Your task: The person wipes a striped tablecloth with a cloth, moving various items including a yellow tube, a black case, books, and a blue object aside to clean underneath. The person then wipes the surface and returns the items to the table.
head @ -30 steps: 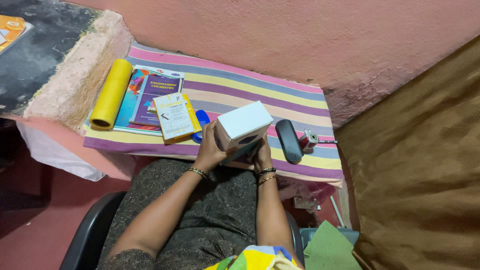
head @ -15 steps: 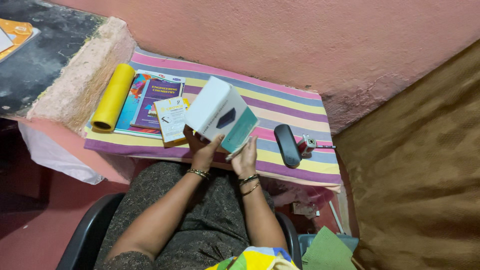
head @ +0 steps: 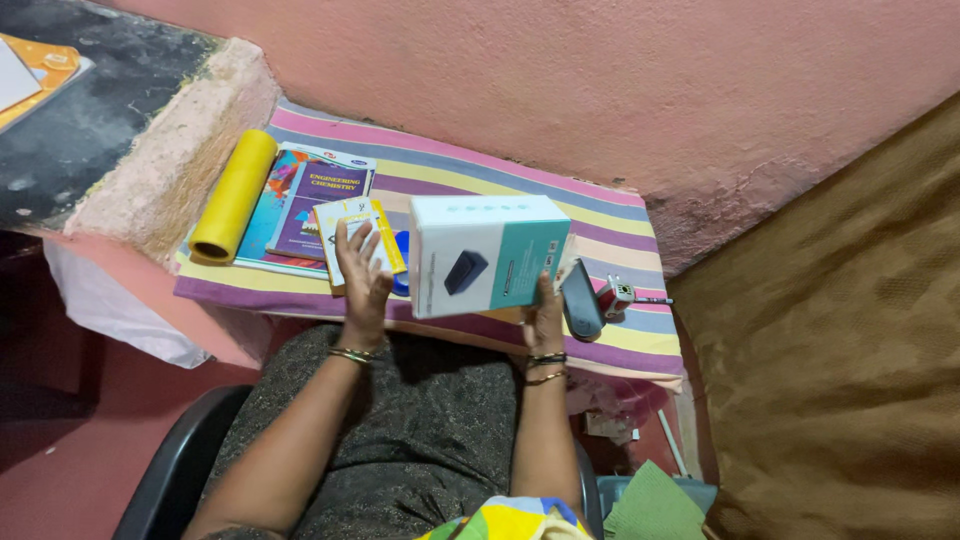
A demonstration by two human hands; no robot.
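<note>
Head view, looking straight down: the right hand (head: 545,315) is gripping the white and teal box (head: 487,255) at its lower right corner, fingers closed around the edge, and the box is hanging in the air above the front edge of the table, its broad face turned up toward the camera with a picture of a small dark device on it. The left hand (head: 360,268) is hovering just beside the box's left side, fingers spread wide and palm open, holding nothing and not touching the box. It is sitting over a small yellow booklet (head: 352,233), and I cannot tell whether it is touching that booklet. Bangles are showing on both wrists. The striped cloth (head: 600,215) is covering the table, with a blue object (head: 402,245) peeking out between the booklet and the box. Toward the left edge, a purple book (head: 318,192) is lying on a larger colourful one, and a yellow roll (head: 233,195) is resting right along that edge. Near the right edge, a dark oval case (head: 580,298) is lying just beside the box, with a small red and white gadget (head: 616,294) touching it.
</note>
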